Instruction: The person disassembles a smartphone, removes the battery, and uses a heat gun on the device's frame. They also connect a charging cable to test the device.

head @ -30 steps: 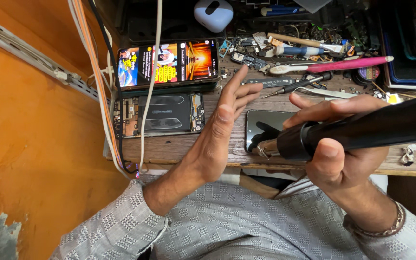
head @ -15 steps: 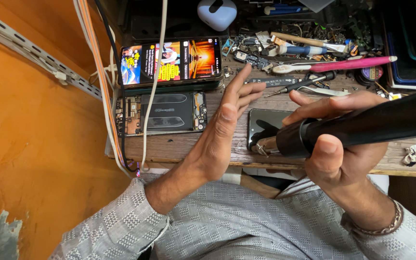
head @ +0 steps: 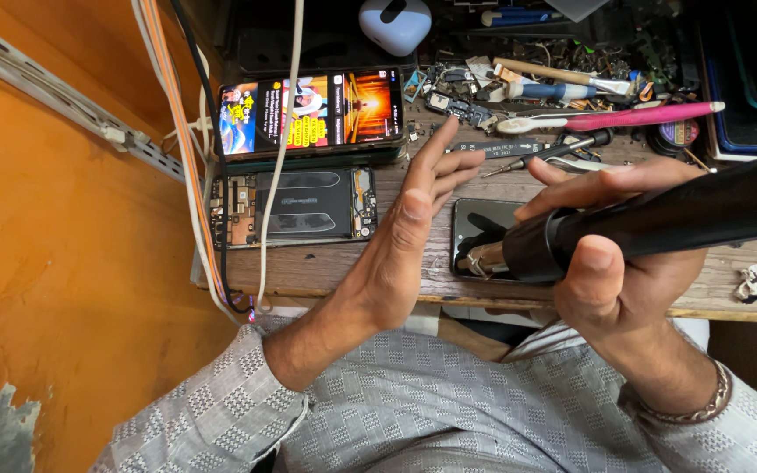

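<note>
Wooden counter set against an orange wall, cluttered at the back with small parts. Right hand, grip closed around a black hot-air tool whose nozzle end lies just above a dark phone at the counter's front edge. Left hand, grip wide and holding nothing, fingers straight, upright just beside that phone. Farther left: an opened phone with its battery exposed; behind it, a lit phone. Pink-handled toothbrush at the rear.

Opened phone lies before the lit phone, left of the glass panel on the bench
</note>
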